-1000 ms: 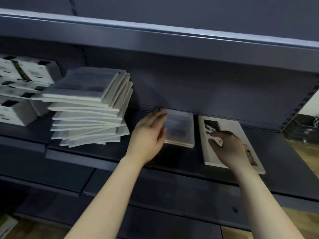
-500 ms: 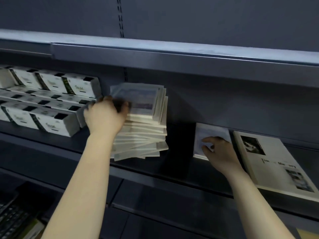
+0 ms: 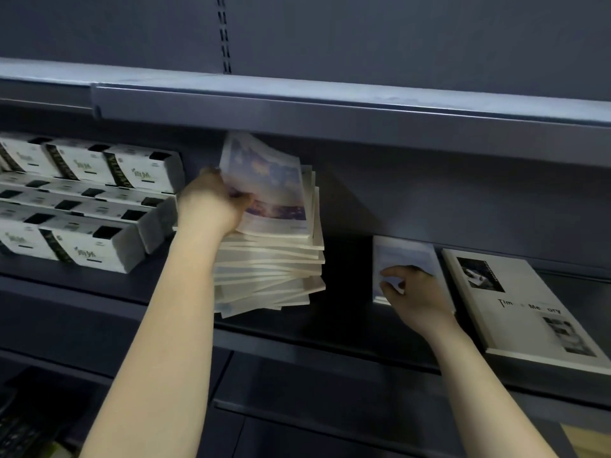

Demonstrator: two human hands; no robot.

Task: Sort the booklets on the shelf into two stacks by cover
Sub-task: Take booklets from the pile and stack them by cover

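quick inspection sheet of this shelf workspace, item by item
surface: dark shelf, holds booklets and boxes
job's things: tall stack of booklets, uneven; top booklet tilted up; sky-cover booklet flat to the stack's right; white booklet beside that
clutter: white boxes left of the stack
grippers: left hand grips top booklet; right hand rests curled fingers on sky-cover booklet, grip unclear
cables: nothing seen
surroundings: upper shelf overhead, lower shelves below

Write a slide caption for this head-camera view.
Left hand grips the tilted top booklet of the tall stack; right hand touches a sky-cover booklet beside a white-cover booklet.
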